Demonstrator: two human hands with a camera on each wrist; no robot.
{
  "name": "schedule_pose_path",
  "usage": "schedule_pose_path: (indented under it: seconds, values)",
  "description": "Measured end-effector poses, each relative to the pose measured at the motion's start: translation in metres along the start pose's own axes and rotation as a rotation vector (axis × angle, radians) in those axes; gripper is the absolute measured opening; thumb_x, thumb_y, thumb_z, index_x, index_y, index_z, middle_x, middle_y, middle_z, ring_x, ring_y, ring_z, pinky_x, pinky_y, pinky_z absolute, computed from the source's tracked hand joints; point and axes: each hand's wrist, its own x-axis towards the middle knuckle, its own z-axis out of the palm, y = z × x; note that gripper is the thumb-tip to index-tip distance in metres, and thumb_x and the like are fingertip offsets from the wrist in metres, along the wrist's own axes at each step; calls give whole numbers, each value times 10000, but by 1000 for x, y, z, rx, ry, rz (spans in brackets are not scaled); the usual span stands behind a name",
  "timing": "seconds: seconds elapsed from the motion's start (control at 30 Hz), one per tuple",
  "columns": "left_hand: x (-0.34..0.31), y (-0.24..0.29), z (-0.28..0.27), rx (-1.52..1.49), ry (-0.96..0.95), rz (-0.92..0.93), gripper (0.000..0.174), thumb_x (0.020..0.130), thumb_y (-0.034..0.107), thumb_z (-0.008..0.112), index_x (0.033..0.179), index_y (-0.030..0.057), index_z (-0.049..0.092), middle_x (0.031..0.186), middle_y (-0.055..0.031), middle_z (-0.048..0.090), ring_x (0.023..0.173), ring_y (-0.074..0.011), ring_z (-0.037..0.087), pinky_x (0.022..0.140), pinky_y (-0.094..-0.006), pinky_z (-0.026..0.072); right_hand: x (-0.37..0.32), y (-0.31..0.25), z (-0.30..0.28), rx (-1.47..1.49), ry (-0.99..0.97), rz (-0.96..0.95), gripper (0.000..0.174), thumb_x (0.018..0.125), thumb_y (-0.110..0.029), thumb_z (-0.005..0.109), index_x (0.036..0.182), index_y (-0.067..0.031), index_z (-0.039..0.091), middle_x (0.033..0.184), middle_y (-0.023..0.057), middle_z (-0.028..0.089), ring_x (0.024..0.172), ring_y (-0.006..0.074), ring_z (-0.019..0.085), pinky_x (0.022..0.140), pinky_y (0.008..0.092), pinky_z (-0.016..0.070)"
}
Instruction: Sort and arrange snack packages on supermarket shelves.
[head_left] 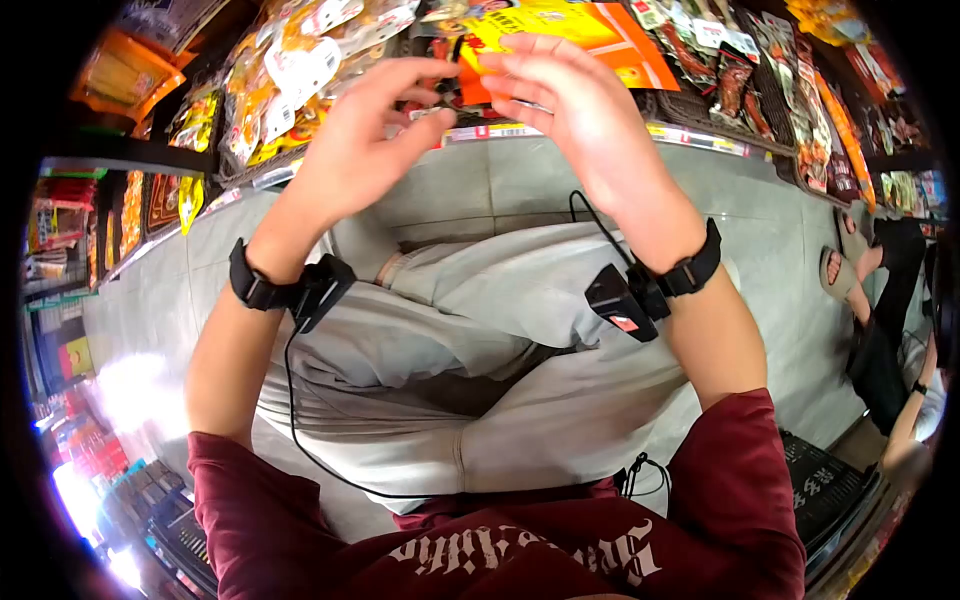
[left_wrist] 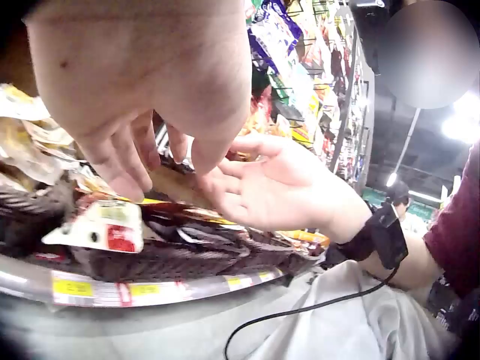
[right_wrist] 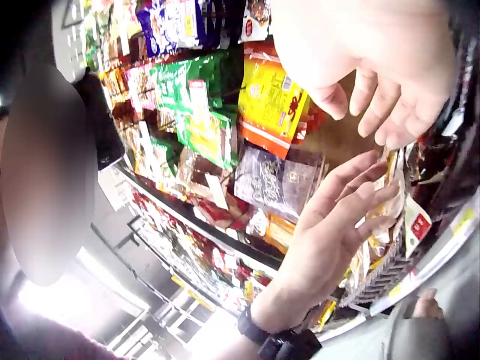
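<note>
My left hand (head_left: 365, 140) is raised over the front edge of the shelf, fingers loosely bent and thumb apart, with nothing visible in its grasp. Opposite it, my right hand (head_left: 595, 125) reaches in with its fingers extended toward the left one, and it too holds nothing that shows. Beyond the right fingers is a yellow and orange packet (head_left: 640, 55), partly covered by that hand. In the left wrist view the fingertips of both hands come close together above a dark woven basket (left_wrist: 180, 259). Clear-wrapped snack packs (head_left: 300, 75) lie near the left hand.
Price labels line the shelf edge (head_left: 510, 130). Vacuum-packed snacks (head_left: 735, 75) fill a basket at the right. Grey trousers (head_left: 450, 350) cover my folded legs on the tiled floor (head_left: 780, 210). Another person's sandalled foot (head_left: 835, 270) is at far right. Cables run from both wrist cameras.
</note>
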Motion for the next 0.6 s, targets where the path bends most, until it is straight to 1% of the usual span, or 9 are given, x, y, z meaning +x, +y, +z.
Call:
schedule_pose_path:
  seconds: [0.1,0.17,0.2,0.23,0.3,0.33,0.37,0.47,0.6]
  values:
    - [-24,-8,-23,-17,66,-206,351,1014,94,637,1359,40,602,1235,-84,637,1063,-147,634,855,-304,567,-7,14,12,-243,-119,63,326,1013,-206,627,1277,-16,607,1204,110,706,1127,193,674,999,342,519]
    - [-40,-33,-36,-145,138,-482,289,1021,121,634,1298,39,628,1114,-55,664,912,-106,626,740,-273,558,-7,26,12,-426,-202,108,309,1021,-197,625,1283,-34,613,1197,86,709,1106,176,675,974,323,516]
    - [-49,-40,-35,-154,196,-502,252,1024,146,637,1251,38,632,1023,-25,656,834,-89,607,663,-251,529,-6,33,11,-462,-228,143,282,1031,-190,621,1277,-52,620,1191,67,711,1081,160,673,955,309,512]
    - [-56,-50,-33,-168,218,-519,252,1024,146,637,1251,38,632,1023,-25,656,834,-89,607,663,-251,529,-6,39,13,-475,-248,161,282,1031,-190,621,1277,-52,620,1191,67,711,1081,160,673,955,309,512]
    - [-64,-66,-26,-255,248,-451,238,1024,151,632,1231,36,635,1001,-18,651,851,-86,606,705,-250,518,-6,48,14,-529,-257,194,280,1033,-194,624,1278,-57,613,1186,72,713,1069,158,673,947,308,514]
    - [-62,-58,-27,-201,195,-436,240,1024,151,618,1232,32,632,984,-18,656,865,-98,613,774,-259,521,-5,55,14,-531,-214,197,325,984,-174,689,1267,-46,591,1127,70,732,1007,129,677,872,287,525]
    - [-59,-66,-18,-178,140,-319,285,1011,157,623,1269,37,622,1004,-26,680,817,-109,621,762,-284,535,0,64,18,-543,-260,231,325,984,-174,689,1267,-46,591,1127,70,732,1007,129,677,872,287,525]
    - [-61,-64,-9,-117,136,-367,391,980,183,652,1349,68,592,1068,-74,710,808,-143,646,744,-313,540,-4,75,8,-737,-195,62,435,927,-51,701,1330,-75,540,1280,107,617,1046,162,661,829,291,551]
    - [-67,-58,1,-121,98,-399,485,965,198,674,1426,104,559,1057,-109,721,797,-152,660,735,-313,544,-5,80,9,-723,-211,-26,468,938,-24,677,1382,-85,545,1309,97,574,1086,159,634,851,274,555]
